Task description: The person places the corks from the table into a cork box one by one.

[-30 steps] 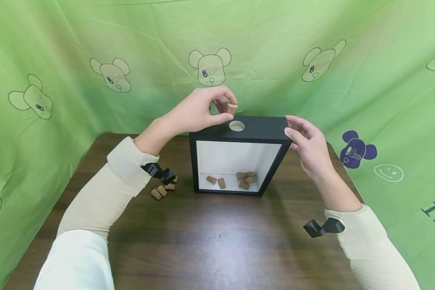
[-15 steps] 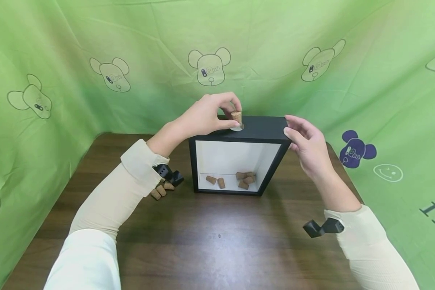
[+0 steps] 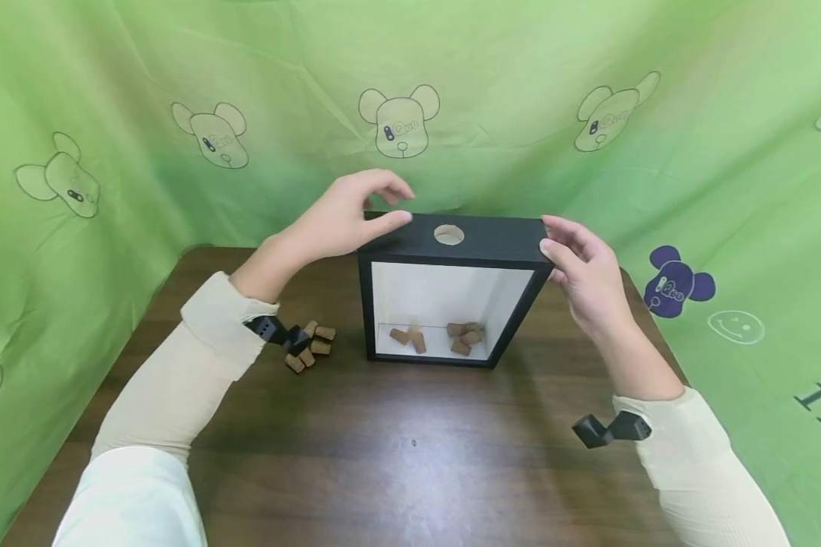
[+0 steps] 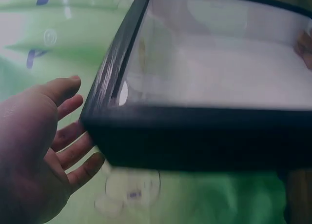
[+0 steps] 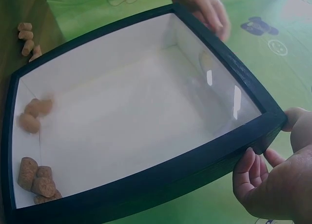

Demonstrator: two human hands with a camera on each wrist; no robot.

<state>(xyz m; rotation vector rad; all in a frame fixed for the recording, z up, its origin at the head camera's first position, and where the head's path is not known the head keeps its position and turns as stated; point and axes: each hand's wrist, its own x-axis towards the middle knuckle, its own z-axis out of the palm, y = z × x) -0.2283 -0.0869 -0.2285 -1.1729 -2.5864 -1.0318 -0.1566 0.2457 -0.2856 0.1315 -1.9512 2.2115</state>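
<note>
Pinching the box (image 3: 502, 240) at its top corner, the right hand (image 3: 583, 272) should brace it firmly, the left hand (image 3: 345, 216) relaxed and empty near the hole (image 3: 448, 235), corks (image 3: 461, 348) inside and beside the box.

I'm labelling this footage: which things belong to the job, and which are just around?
Apparently in the job: holed black box, corks inside it, corks outside it, left hand, right hand.

Apparently just around: table, green cloth, black wrist devices.
</note>
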